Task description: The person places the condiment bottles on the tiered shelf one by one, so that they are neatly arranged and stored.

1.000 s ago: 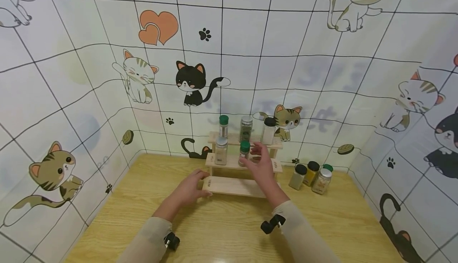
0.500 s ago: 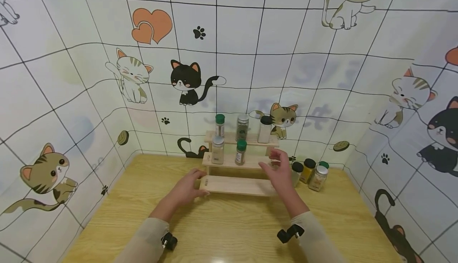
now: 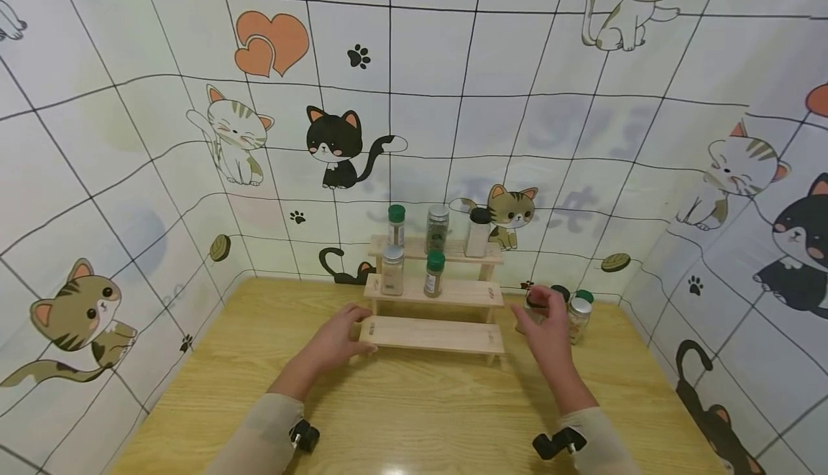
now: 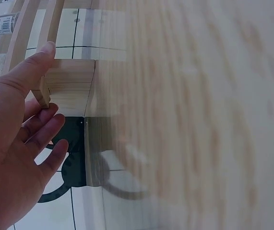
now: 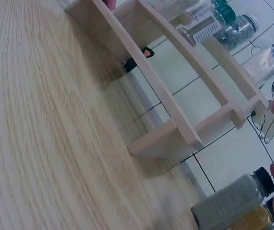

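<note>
A three-step wooden spice rack stands on the table. My left hand holds the left end of its lowest step, with the thumb and fingers on either side of the board's end. My right hand is held over the jars right of the rack, fingers bent and apart, holding nothing. Nearest to it is a black-capped jar of pale powder, partly hidden by the hand in the head view. Beside that jar are a yellow-filled jar and a silver-capped jar, with a green-capped one behind.
On the middle step stand a silver-capped jar and a green-capped jar. The top step bears a green-capped jar, a jar of dark herbs and a black-capped white jar. A cat-patterned wall rises behind.
My right hand has moved right, away from the green-capped jar on the middle step, past the rack's end to the loose jars. The left hand has stayed at the rack.
</note>
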`<state>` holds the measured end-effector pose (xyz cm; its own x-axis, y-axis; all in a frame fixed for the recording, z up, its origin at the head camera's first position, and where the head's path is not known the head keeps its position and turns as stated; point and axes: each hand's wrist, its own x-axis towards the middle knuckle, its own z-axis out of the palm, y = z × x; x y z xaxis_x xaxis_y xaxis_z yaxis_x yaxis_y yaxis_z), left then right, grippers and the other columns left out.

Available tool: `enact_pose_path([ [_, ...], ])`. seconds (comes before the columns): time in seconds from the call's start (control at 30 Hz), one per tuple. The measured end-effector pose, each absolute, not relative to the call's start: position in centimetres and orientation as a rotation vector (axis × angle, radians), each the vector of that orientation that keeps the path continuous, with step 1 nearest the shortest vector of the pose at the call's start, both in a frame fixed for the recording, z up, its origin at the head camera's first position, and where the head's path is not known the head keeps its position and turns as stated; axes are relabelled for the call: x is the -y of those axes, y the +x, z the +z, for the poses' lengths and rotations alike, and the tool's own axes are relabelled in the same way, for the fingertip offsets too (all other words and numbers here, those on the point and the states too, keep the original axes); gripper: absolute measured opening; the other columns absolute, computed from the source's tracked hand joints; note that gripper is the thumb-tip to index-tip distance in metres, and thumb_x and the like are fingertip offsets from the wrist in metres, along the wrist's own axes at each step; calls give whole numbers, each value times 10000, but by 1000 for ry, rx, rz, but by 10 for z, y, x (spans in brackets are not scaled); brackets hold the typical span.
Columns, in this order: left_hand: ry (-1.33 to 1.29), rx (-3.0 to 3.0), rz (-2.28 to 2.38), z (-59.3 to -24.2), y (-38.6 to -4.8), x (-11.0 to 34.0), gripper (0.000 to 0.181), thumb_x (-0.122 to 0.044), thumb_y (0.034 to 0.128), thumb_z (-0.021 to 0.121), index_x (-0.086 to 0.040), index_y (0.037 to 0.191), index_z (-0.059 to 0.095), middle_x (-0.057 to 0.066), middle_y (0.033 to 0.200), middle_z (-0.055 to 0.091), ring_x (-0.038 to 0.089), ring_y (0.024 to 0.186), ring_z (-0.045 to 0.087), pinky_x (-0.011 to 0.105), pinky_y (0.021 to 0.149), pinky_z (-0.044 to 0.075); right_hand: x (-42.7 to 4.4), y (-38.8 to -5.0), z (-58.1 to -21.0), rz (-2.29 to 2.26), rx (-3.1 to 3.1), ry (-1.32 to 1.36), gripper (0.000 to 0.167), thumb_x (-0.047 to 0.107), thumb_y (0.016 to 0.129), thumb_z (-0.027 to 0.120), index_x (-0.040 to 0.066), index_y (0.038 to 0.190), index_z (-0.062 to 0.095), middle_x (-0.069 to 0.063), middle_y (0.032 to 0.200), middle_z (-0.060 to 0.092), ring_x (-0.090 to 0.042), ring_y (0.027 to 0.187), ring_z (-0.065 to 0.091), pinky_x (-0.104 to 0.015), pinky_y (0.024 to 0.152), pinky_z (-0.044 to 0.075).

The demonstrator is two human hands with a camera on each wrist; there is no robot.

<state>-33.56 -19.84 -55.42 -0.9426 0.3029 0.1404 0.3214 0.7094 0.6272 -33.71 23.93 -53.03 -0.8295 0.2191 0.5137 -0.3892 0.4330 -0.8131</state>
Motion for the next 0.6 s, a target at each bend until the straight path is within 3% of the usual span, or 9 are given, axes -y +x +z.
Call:
enact_pose_path([
  [0.2,-526,2887,-1046,-553,-336,198,711,-303,914,949,-84,1512,632,36,1456,591,312,1332,629,531,1120,530,-252,-337,-535,1293,2137,28,557,20,982,835,-44,1461,558,-243,1352,546,-393,1234,556,-491,999,476],
  [0.33,-536,2888,-1051,-553,-335,198,700,-300,914,950,-80,1499,637,56,1443,596,337,1319,639,550,1099,541,-259,-340,-539,1225,2177,-14,639,50,970,859,-39,1518,544,-270,1391,538,-445,1305,528,-576,1077,455],
  [0.6,-515,2882,-1064,-552,-334,196,696,-302,911,951,-73,1491,643,60,1440,599,338,1323,636,551,1101,537,-265,-347,-555,1193,2243,-41,685,74,966,867,-53,1551,534,-312,1471,556,-495,1410,494,-644,1183,399],
])
